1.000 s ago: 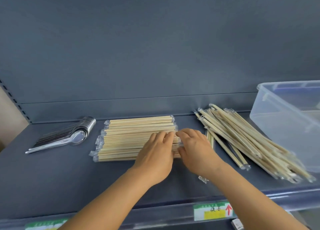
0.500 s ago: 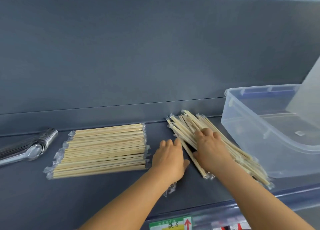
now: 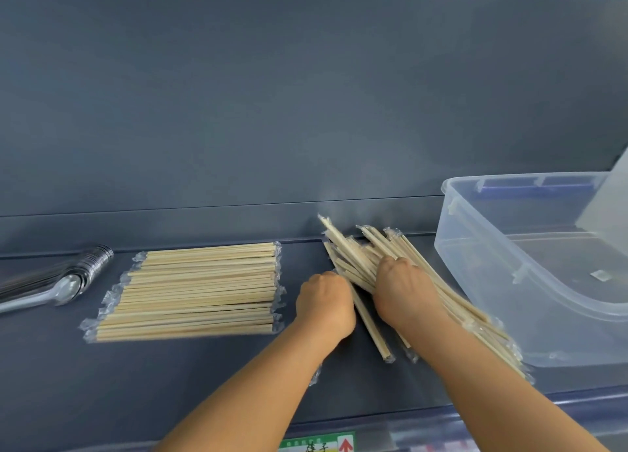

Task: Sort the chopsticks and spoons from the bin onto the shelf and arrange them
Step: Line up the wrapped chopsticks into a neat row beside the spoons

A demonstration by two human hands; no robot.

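Since the frame a second ago, both hands have left the neat chopstick stack [image 3: 200, 290] and moved to the loose chopstick pile [image 3: 367, 257] lying nearer the shelf's right end. Half a second ago the left hand lay flat with fingers extended beside that pile; now the left hand [image 3: 324, 302] is curled, knuckles up, against the pile's left side, fingertips hidden, so whether it actually holds any chopsticks cannot be told. The right hand [image 3: 404, 291] has closed over the middle of the pile, fingers wrapped down round the wrapped sticks, grasping them. The far ends of several sticks now fan upward toward the shelf's back edge, more splayed than before.

The neat stack is unchanged, lying parallel to the front edge of the shelf [image 3: 170, 383], left of centre. The spoons [image 3: 64, 281] remain nested in a row toward the shelf's left end, blurred. The clear bin [image 3: 530, 281] stands at the right end, just beside the loose pile; a small label inside it is unreadable.

A shelf tag [image 3: 317, 444] on the front edge shows a green strip, a red arrow pointing up, and dark characters cut off by the picture's bottom, not legible.
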